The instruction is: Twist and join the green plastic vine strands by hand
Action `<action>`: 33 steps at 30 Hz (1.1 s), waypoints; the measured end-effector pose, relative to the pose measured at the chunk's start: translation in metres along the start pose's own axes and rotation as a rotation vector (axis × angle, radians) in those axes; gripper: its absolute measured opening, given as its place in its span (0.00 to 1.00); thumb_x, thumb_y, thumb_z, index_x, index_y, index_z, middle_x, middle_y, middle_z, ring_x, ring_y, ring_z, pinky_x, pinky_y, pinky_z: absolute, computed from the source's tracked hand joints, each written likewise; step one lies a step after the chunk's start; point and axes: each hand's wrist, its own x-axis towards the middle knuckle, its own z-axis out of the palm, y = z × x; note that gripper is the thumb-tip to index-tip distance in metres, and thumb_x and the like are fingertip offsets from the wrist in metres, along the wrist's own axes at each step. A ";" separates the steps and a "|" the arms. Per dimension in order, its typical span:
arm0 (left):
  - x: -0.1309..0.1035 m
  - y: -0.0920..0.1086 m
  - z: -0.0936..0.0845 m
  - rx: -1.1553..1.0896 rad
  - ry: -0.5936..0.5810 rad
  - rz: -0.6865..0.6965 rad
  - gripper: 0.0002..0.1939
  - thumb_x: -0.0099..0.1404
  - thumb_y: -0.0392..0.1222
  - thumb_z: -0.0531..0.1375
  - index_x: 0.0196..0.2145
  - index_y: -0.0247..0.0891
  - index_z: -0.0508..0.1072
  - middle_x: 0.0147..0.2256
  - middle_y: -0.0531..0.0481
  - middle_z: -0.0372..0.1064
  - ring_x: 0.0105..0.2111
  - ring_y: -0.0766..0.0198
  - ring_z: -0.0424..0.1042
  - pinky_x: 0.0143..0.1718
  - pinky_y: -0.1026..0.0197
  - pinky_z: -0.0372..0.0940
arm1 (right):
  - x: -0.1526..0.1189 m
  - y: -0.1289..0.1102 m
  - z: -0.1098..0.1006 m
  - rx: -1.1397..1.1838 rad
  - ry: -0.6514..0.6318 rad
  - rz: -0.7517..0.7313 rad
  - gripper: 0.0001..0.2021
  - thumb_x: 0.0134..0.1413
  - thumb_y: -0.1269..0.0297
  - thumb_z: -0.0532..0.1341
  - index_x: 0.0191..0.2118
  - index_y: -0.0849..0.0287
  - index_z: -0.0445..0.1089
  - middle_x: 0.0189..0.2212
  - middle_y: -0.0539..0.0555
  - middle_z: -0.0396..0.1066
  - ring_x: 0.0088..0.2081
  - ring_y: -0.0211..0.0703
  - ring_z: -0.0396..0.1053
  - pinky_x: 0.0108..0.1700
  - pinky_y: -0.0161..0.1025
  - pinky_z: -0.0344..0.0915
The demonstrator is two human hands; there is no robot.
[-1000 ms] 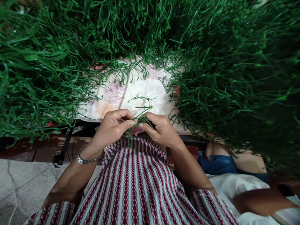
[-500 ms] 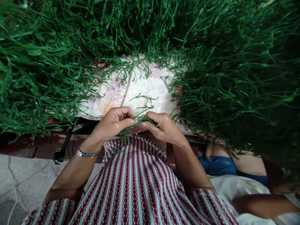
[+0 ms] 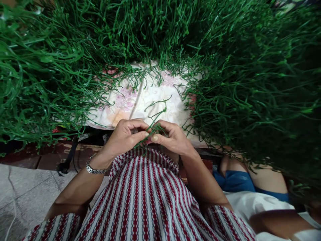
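Observation:
Thin green stems [image 3: 158, 115] with small buds stick up between my two hands, above the near edge of a flowered cloth [image 3: 160, 90]. My left hand [image 3: 126, 135], with a silver bracelet on its wrist, pinches the stems between thumb and forefinger. Close beside it, my right hand [image 3: 173, 136] is closed on the upper part of the same stems, thumb against the curled fingers. The two thumb tips nearly touch. Lower ends of the stems hang under my left hand, partly hidden.
Large heaps of green stems [image 3: 40, 83] lie left, behind and right [image 3: 245, 90] around the cloth. A dark wooden edge [image 3: 52, 157] runs along the near side. At the lower right are another person's blue shorts [image 3: 238, 180] and bare arm [image 3: 278, 221].
Both hands have come closer together, the left one moving slightly right and down. The stems between them now point further up and right, and fewer hang below my left hand.

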 end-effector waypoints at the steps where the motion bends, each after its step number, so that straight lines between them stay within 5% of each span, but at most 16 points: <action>1: -0.001 0.001 0.001 0.041 0.007 0.042 0.06 0.53 0.29 0.58 0.26 0.35 0.75 0.24 0.52 0.69 0.26 0.68 0.66 0.27 0.66 0.61 | 0.000 0.002 0.001 0.011 0.017 0.004 0.17 0.47 0.53 0.64 0.31 0.63 0.65 0.23 0.47 0.64 0.25 0.32 0.60 0.27 0.29 0.57; 9: -0.008 0.001 0.010 0.323 0.073 0.232 0.09 0.56 0.27 0.56 0.30 0.35 0.75 0.28 0.50 0.71 0.30 0.67 0.68 0.33 0.65 0.62 | 0.000 0.005 0.003 -0.061 0.014 -0.051 0.11 0.55 0.59 0.58 0.32 0.63 0.63 0.24 0.49 0.66 0.26 0.33 0.65 0.29 0.30 0.62; 13: -0.008 0.002 0.008 0.321 0.053 0.183 0.08 0.55 0.28 0.55 0.28 0.35 0.73 0.27 0.51 0.71 0.29 0.67 0.68 0.33 0.66 0.62 | -0.002 0.004 -0.002 -0.101 -0.067 -0.079 0.08 0.58 0.63 0.55 0.34 0.64 0.63 0.26 0.51 0.68 0.27 0.34 0.68 0.31 0.31 0.65; 20: -0.008 -0.001 0.005 0.351 0.070 0.068 0.06 0.55 0.29 0.54 0.29 0.35 0.69 0.27 0.53 0.68 0.29 0.67 0.66 0.33 0.66 0.61 | 0.000 0.000 -0.011 -0.503 -0.145 -0.217 0.05 0.55 0.73 0.52 0.34 0.65 0.65 0.30 0.52 0.68 0.31 0.35 0.64 0.35 0.32 0.60; 29: -0.011 -0.005 0.006 0.481 0.070 0.164 0.05 0.59 0.32 0.54 0.33 0.37 0.68 0.27 0.54 0.67 0.27 0.67 0.66 0.32 0.65 0.59 | 0.002 -0.005 -0.001 -0.808 -0.135 -0.159 0.07 0.59 0.66 0.51 0.33 0.63 0.62 0.27 0.52 0.67 0.28 0.35 0.62 0.31 0.31 0.53; 33: -0.013 -0.005 0.003 0.260 0.054 0.118 0.04 0.59 0.32 0.55 0.29 0.36 0.69 0.25 0.54 0.67 0.26 0.69 0.66 0.29 0.67 0.59 | 0.000 -0.007 0.001 -0.930 -0.123 -0.133 0.10 0.60 0.64 0.51 0.31 0.62 0.63 0.26 0.53 0.68 0.27 0.36 0.62 0.29 0.32 0.49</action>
